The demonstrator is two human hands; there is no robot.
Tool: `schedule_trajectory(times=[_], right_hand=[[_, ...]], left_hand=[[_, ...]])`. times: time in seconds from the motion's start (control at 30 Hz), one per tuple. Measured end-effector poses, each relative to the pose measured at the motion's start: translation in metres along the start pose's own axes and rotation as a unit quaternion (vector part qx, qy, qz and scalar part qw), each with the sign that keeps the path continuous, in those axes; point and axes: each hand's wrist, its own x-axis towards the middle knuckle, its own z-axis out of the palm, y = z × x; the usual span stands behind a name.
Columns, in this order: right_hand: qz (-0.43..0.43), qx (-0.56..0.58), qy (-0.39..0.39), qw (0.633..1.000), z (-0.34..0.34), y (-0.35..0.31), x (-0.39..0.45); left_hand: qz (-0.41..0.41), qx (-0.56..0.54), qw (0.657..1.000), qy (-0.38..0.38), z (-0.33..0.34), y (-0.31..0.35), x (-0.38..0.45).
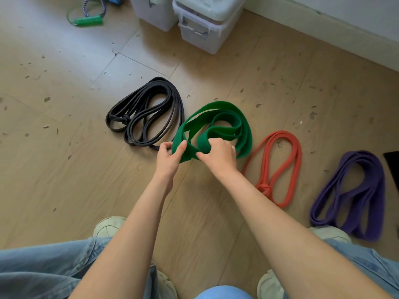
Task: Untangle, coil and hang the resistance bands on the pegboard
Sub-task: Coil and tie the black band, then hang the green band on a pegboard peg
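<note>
Coiling step, w/ green band point(218, 124) in hand: loops part gathered, far end resting on floor point(64, 61) btwn black band point(149, 111) & orange band point(278, 167). Left hand point(169, 157) pinches one fold, thumb on top; right hand point(218, 154) fingers curled round the wrapped end. Next prob needs wrap cinched tight so coil holds. Purple band point(354, 195) far right. No pegboard in view.

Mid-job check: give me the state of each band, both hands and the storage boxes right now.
green band: loosely looped, near end held by both hands
left hand: pinches green band
right hand: grips green band
black band: coiled on floor, untouched
red band: on floor, knot at near end
purple band: folded in loops on floor
storage boxes: lids on
</note>
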Motion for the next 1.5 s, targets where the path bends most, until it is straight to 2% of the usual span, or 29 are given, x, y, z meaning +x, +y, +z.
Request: schedule_trajectory(times=[0.07,0.17,0.23,0.3,0.4,0.47,0.57,0.67,0.73,0.77,0.83,0.9,0.97,1.07,1.13,1.23,1.3,1.43,1.5], right_hand=[[-0.015,0.006,-0.025,1.000,-0.001,0.000,0.000],[-0.040,0.085,-0.087,0.992,-0.006,0.000,0.002],[-0.032,0.113,-0.106,0.987,-0.011,0.000,0.002],[-0.012,0.088,-0.091,0.992,-0.016,0.004,-0.001],[-0.017,-0.026,-0.051,0.998,-0.028,0.021,-0.009],[-0.034,-0.080,-0.020,0.996,-0.038,0.032,-0.010],[-0.060,-0.131,0.008,0.990,-0.060,0.042,-0.003],[-0.060,-0.095,0.045,0.993,-0.084,0.044,0.006],[-0.075,-0.091,0.035,0.992,-0.097,0.043,0.010],[-0.100,-0.121,0.007,0.988,-0.102,0.043,0.011],[-0.177,-0.228,-0.070,0.955,-0.110,0.042,0.012],[-0.264,-0.350,-0.121,0.891,-0.118,0.038,0.016],[-0.356,-0.416,-0.146,0.824,-0.125,0.034,0.028],[-0.488,-0.433,-0.121,0.748,-0.141,0.020,0.052],[-0.537,-0.433,-0.084,0.719,-0.164,0.004,0.067],[-0.550,-0.370,-0.116,0.740,-0.221,-0.019,0.073],[-0.527,-0.357,-0.122,0.761,-0.268,-0.037,0.071],[-0.476,-0.341,-0.116,0.802,-0.362,-0.080,0.054],[-0.468,-0.304,-0.096,0.825,-0.409,-0.108,0.040]], left_hand=[[-0.023,0.003,1.000,-0.014,0.001,-0.001,0.000],[-0.051,0.003,0.998,-0.043,0.005,0.001,-0.001],[-0.058,-0.028,0.998,-0.020,0.005,0.004,0.000],[-0.051,-0.036,0.998,0.026,0.003,0.007,0.001],[-0.012,0.023,0.997,0.070,0.003,0.015,0.006],[0.000,0.029,0.998,0.056,0.006,0.028,0.008],[-0.008,-0.042,0.998,0.043,0.006,0.052,0.009],[-0.002,-0.065,0.997,0.050,0.004,0.070,0.010],[-0.001,-0.073,0.996,0.057,0.007,0.077,0.007],[-0.002,-0.076,0.995,0.061,0.010,0.079,0.004],[-0.012,-0.093,0.993,0.075,0.016,0.084,0.003],[-0.022,-0.115,0.989,0.095,0.022,0.093,0.008],[-0.022,-0.118,0.987,0.103,0.030,0.104,0.017],[0.013,-0.048,0.994,0.102,0.051,0.132,0.029],[0.049,-0.026,0.995,0.083,0.066,0.163,0.028],[0.025,-0.077,0.997,0.006,0.078,0.222,0.010],[-0.004,-0.139,0.988,-0.063,0.080,0.269,-0.013],[-0.039,-0.251,0.945,-0.204,0.081,0.369,-0.074],[-0.035,-0.316,0.921,-0.228,0.087,0.415,-0.109]])
